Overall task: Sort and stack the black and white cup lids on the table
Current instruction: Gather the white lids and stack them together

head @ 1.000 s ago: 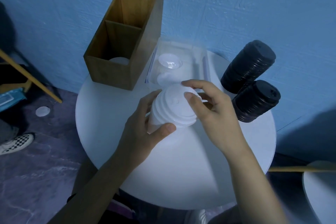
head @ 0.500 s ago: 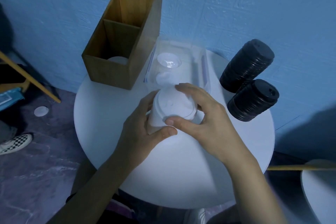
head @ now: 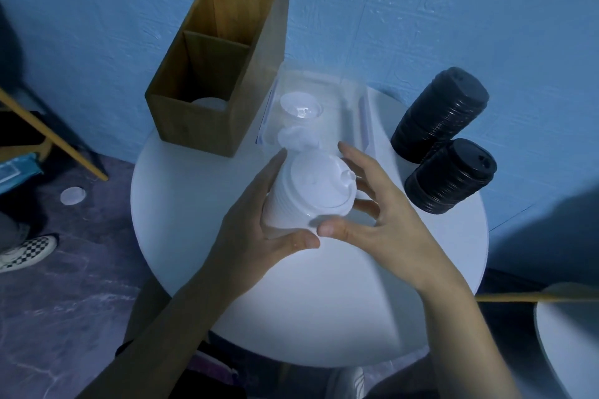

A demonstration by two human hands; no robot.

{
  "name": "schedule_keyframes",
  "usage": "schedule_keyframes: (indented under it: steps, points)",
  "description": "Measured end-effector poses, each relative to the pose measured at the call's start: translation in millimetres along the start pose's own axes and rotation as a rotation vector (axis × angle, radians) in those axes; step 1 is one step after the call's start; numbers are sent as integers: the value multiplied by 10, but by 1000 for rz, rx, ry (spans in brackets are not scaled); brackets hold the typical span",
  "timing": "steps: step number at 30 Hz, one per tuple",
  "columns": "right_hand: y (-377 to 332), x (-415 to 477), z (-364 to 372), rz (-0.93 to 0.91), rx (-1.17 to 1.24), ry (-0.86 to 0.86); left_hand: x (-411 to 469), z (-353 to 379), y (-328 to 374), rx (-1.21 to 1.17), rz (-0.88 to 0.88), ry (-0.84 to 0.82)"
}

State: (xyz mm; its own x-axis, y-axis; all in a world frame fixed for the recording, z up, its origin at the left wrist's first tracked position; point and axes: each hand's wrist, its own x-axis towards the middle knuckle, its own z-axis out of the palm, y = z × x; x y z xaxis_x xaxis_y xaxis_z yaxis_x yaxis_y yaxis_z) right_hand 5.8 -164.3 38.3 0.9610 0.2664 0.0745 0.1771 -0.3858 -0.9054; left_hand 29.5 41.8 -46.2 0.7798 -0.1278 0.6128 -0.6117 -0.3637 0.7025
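Left hand: fingers and thumb wrapped round the side of the stack of white lids, holding it.
Right hand: half open, cupped round the stack's top lid, thumb tip on its near rim and index finger along the far rim.
White stack: ribbed column of nested lids over the middle of the table; long axis tilted, top face turned up and to the right.
Near black lid stack: on its side by the table's right edge, top pointing up-right.
Far black lid stack: just behind, same lean.
Clear plastic container: at the far edge, with loose white lids inside.
Wooden box: far left, two compartments.
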Motion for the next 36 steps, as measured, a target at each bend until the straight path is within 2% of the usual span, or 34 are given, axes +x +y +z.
schedule_keyframes:
  steps: [3,10,18,28,32,36]
  points:
    - [26,-45,7,0,84,6,-3,-66,141,-120,-204,-100]
    - [-43,-44,50,22,151,27,-54,-134,232,-390,-336,-109]
    - [-138,11,66,55,109,-3,65,-117,357,-328,-301,-56]
    - [-136,78,34,75,103,-56,95,-175,394,-405,-283,-114]
    - [-124,98,45,74,106,-65,126,-149,397,-300,-254,-66]
    - [-136,116,30,81,112,-81,136,-141,326,-291,-259,-74]
